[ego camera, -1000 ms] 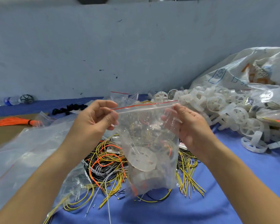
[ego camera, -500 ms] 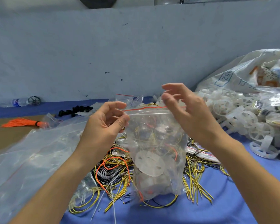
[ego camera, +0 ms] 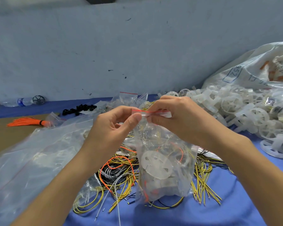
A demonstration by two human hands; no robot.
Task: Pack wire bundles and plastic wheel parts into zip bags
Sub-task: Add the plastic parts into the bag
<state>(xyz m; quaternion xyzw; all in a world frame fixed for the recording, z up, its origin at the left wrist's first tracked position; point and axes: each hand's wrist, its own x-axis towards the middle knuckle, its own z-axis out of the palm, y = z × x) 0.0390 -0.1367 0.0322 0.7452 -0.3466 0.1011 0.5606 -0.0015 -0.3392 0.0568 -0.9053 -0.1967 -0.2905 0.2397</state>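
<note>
Left hand (ego camera: 114, 128): thumb and forefinger pinch the red-striped top edge of the zip bag (ego camera: 163, 167). Right hand (ego camera: 178, 118): fingertips pinch the same strip just beside the left thumb. Both hold the bag upright above the blue table cover (ego camera: 235, 209), long axis vertical, mouth upward, base just over the loose wires (ego camera: 121, 173).

Far left: water bottle (ego camera: 21, 101), lying flat; orange cord bundle (ego camera: 26, 122), black-tied, fanned leftward. Large clear plastic sheet (ego camera: 31, 157), crinkled, glossy. Black small parts (ego camera: 79, 109), in a row.

Centre: the bag, thin transparent film, creased; inside, a translucent white wheel disc (ego camera: 156, 166) with cut-outs, and fine yellow and orange wire. Wires beneath: yellow-striped, orange, grey, tangled loops.

Right: white wheel parts (ego camera: 235, 108), spoked, frosted plastic, heaped. Printed woven sack (ego camera: 252, 69), behind them.
</note>
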